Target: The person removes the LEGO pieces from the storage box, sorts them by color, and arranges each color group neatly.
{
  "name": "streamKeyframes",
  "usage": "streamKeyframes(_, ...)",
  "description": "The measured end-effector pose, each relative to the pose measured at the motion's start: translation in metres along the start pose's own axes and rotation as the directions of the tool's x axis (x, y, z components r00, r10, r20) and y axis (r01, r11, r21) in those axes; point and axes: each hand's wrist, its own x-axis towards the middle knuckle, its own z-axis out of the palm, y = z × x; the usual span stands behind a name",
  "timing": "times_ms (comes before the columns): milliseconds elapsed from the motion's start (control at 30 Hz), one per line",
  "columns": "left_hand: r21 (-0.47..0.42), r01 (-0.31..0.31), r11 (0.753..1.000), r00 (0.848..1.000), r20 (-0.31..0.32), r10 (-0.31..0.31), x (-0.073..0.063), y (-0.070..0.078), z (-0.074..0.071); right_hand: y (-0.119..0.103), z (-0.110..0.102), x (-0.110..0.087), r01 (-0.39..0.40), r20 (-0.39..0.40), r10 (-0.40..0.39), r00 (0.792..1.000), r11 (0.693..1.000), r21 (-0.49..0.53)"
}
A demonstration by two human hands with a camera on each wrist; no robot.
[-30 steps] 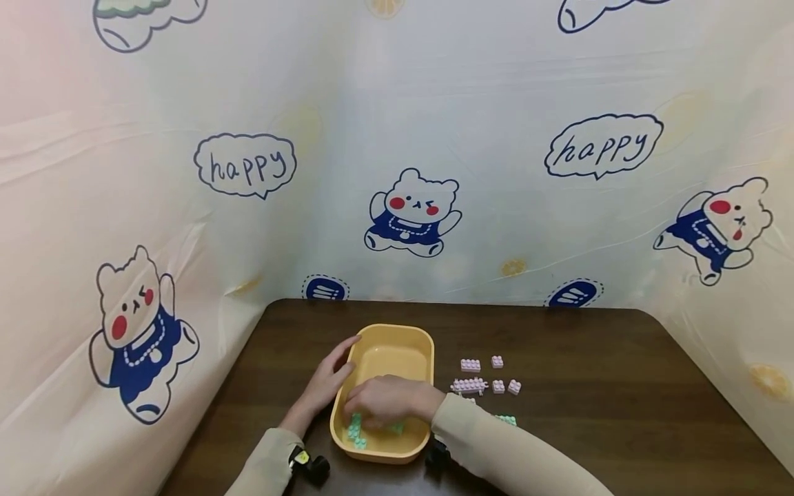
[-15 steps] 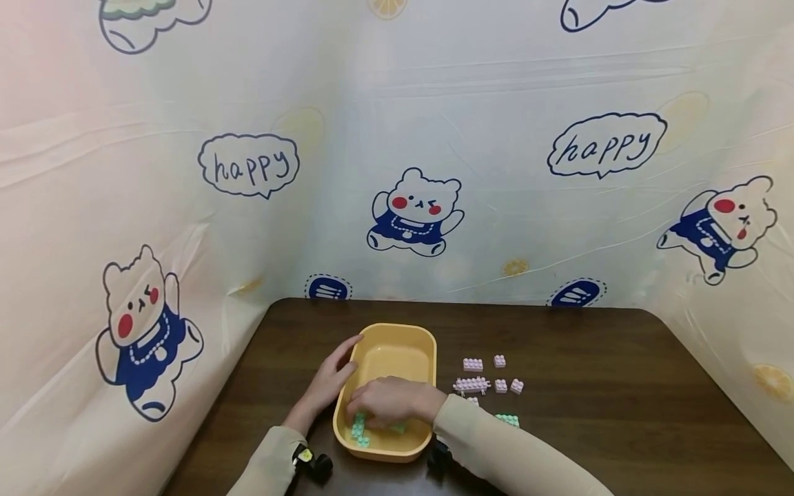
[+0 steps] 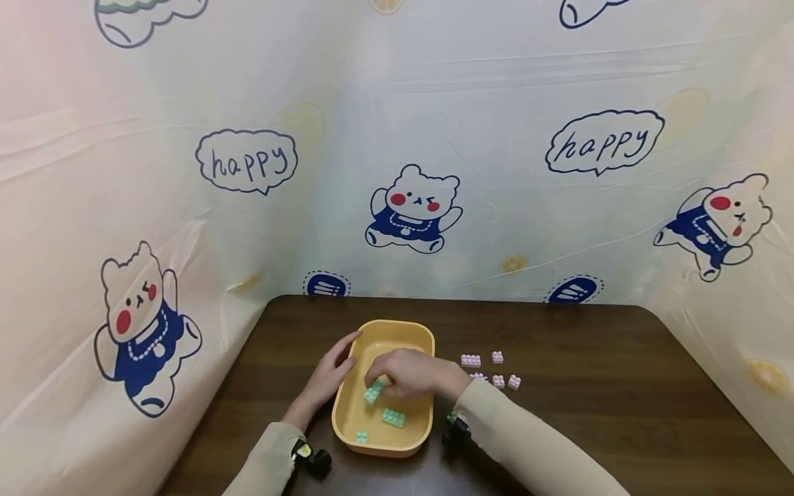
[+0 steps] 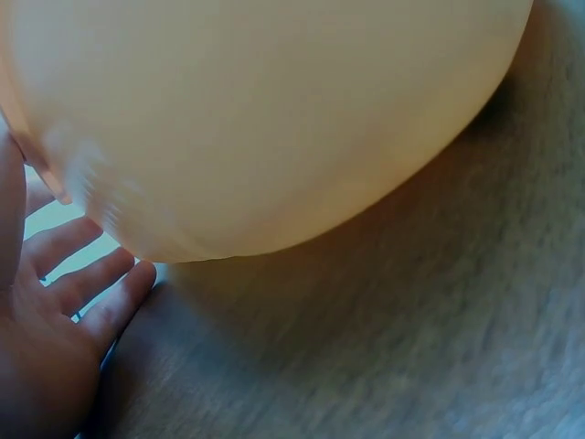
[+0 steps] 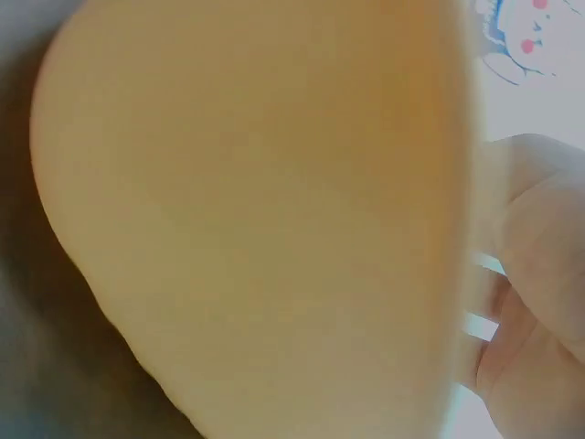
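In the head view, my right hand (image 3: 406,372) is inside the yellow tray (image 3: 428,430), its fingertips pinching a mint-green building brick (image 3: 373,393). Below it on the tray floor lie a larger green building brick (image 3: 393,417) and a small one (image 3: 362,437). My left hand (image 3: 327,379) rests against the tray's left rim. The left wrist view shows that hand's (image 4: 64,320) fingers stretched along the outer wall. In the right wrist view the tray wall (image 5: 256,219) hides the fingertips of the right hand (image 5: 539,265) and the brick.
Right of the tray, several pink bricks lie on the dark wooden table (image 3: 577,386), among them a long one (image 3: 471,360) and a small one (image 3: 514,381). My right forearm (image 3: 527,434) crosses the table near them. A printed curtain (image 3: 496,103) hangs behind and at the sides.
My right hand has risen from the near end of the tray and moved away from me and to the right, lifting a green brick. The left hand stays at the rim.
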Motion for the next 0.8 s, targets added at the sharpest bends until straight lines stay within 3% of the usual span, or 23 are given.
streamKeyframes(233, -0.011, 0.039, 0.999, 0.999, 0.006, -0.039, -0.001, 0.001, 0.000, 0.010, -0.020, -0.020, -0.073, -0.027, 0.074, 0.997, 0.997, 0.038)
streamKeyframes(467, 0.003, 0.013, 1.000, 1.000, -0.003, -0.013, 0.003, 0.000, -0.001, 0.022, -0.034, -0.047, -0.170, -0.080, 0.177, 0.981, 0.981, 0.091)
streamKeyframes(800, -0.017, 0.021, 1.000, 1.000, 0.003, -0.021, 0.001, -0.001, -0.001, 0.034, -0.042, -0.085, -0.225, -0.162, 0.250, 0.955, 0.962, 0.158)
